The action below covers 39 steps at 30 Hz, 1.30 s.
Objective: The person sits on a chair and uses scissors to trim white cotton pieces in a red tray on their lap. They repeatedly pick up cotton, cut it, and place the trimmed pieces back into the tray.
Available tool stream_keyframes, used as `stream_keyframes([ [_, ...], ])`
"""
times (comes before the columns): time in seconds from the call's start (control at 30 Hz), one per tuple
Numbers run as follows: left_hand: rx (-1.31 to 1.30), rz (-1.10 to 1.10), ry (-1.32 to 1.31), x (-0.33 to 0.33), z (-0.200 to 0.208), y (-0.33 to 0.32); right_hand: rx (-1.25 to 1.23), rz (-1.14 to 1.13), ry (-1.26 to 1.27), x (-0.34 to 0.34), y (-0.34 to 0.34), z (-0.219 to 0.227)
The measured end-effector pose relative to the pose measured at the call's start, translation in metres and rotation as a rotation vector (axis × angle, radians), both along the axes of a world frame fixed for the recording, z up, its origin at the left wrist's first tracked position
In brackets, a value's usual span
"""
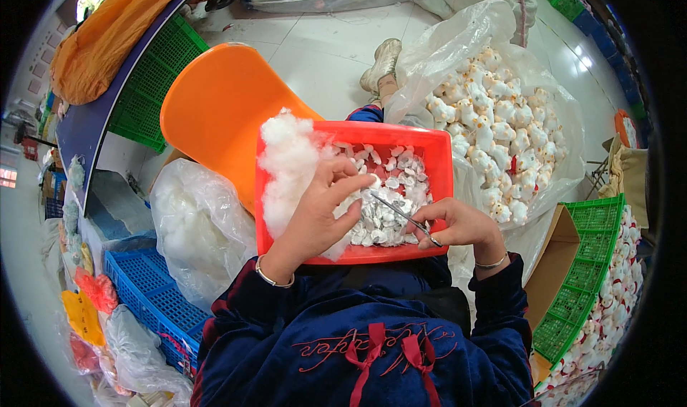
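Red plastic tray point(436, 165) is resting on the person's lap, not on a bench. The left hand point(320, 210) is pinching a small white shell point(372, 183) over it; the right hand point(458, 224) is gripping thin metal tweezers point(406, 219) pointed at that shell. A heap of flat white shells point(390, 217) is lying unfilled in the tray beside loose stuffing point(286, 157), so much appears left. Beyond, a clear bag point(458, 42) is holding many finished white toys point(494, 139). An orange chair point(215, 106) is standing on the tiled floor point(322, 42), with green crates point(157, 85) farther off.
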<state>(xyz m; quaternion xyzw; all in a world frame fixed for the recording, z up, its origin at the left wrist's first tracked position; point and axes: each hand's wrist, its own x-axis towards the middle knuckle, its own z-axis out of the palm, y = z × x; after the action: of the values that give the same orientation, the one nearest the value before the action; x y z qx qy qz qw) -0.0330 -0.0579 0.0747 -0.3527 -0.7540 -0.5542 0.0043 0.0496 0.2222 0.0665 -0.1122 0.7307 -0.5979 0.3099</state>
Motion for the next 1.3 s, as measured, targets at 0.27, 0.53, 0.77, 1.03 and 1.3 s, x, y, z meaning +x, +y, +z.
stream_keyframes([
  [0.27, 0.020, 0.059, -0.625, -0.004, -0.012, -0.005, -0.091, -0.105, 0.055, 0.000, -0.004, -0.007],
  [0.53, 0.032, -0.101, -0.920, 0.004, -0.022, 0.003, -0.120, -0.562, 0.260, -0.027, -0.070, -0.010],
  [0.77, 0.088, -0.020, -0.852, 0.002, -0.020, 0.002, -0.034, -0.521, 0.266, -0.029, -0.076, -0.006],
  [1.03, 0.446, 0.036, -1.168, 0.001, -0.025, 0.006, -0.166, -0.615, 0.155, -0.025, -0.078, -0.021],
  [1.3, 0.303, 0.018, -1.001, 0.005, -0.025, 0.007, -0.134, -0.616, 0.244, -0.031, -0.084, -0.026],
])
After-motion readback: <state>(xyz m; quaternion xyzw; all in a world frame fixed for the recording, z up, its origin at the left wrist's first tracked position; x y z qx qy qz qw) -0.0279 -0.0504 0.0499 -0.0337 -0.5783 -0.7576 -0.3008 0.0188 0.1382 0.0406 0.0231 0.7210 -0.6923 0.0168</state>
